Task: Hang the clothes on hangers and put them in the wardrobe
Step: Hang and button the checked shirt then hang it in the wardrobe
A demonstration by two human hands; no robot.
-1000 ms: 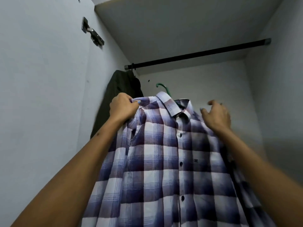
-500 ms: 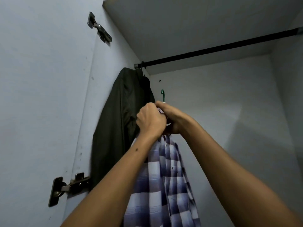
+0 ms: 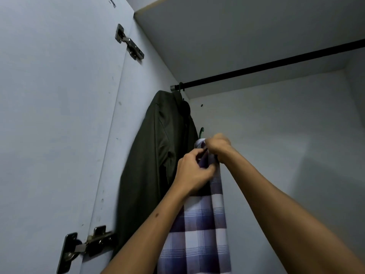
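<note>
the left hand (image 3: pixel 194 174) pinches the collar of the plaid shirt (image 3: pixel 199 230) with curled fingers, and the right hand (image 3: pixel 218 148), just above it, grips the shirt's neck around the green hanger (image 3: pixel 201 131). the step in hand looks like raising the shirt to hook it on. next the thin plastic hook must rise over the smooth black rod (image 3: pixel 276 66), well above both hands, beside the dark, slightly glossy jacket (image 3: pixel 158 155) left of them. the soft woven shirt hangs limp below the hands.

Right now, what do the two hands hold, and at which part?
Both hands, left and right, grip the blue-and-white checked shirt at its collar, under the green hanger hook.
</note>
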